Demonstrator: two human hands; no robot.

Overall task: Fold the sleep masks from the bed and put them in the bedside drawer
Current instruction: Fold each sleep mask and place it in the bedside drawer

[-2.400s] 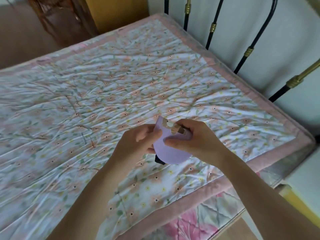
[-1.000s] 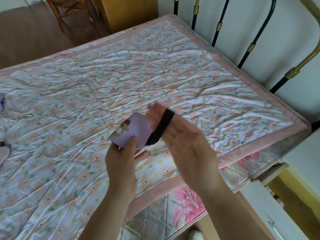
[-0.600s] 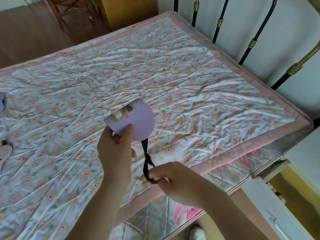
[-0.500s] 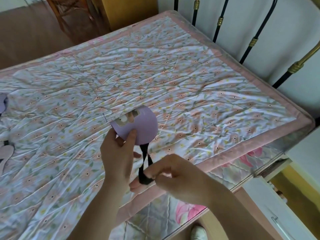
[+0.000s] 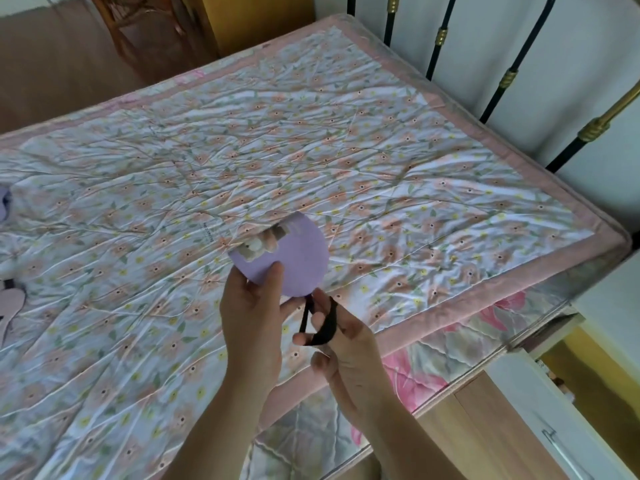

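Note:
A lilac sleep mask (image 5: 298, 261), folded in half with a small bear picture on it, is held above the flowered bedspread (image 5: 311, 150). My left hand (image 5: 252, 320) pinches its lower left edge between thumb and fingers. Its black elastic strap (image 5: 323, 325) hangs below the mask and is looped around the fingers of my right hand (image 5: 343, 351), which is just right of my left hand. The white bedside drawer unit (image 5: 561, 420) with a metal handle stands at the lower right, beside the bed.
Another lilac mask (image 5: 5, 202) and a pink mask (image 5: 10, 303) lie at the far left edge of the bed. A black and brass headboard (image 5: 505, 77) runs along the right. A wooden chair (image 5: 138, 26) stands beyond the bed.
The mask went from both hands pressing it folded to my left hand alone holding it. My right hand drew the strap down and has now come back up with it looped on its fingers.

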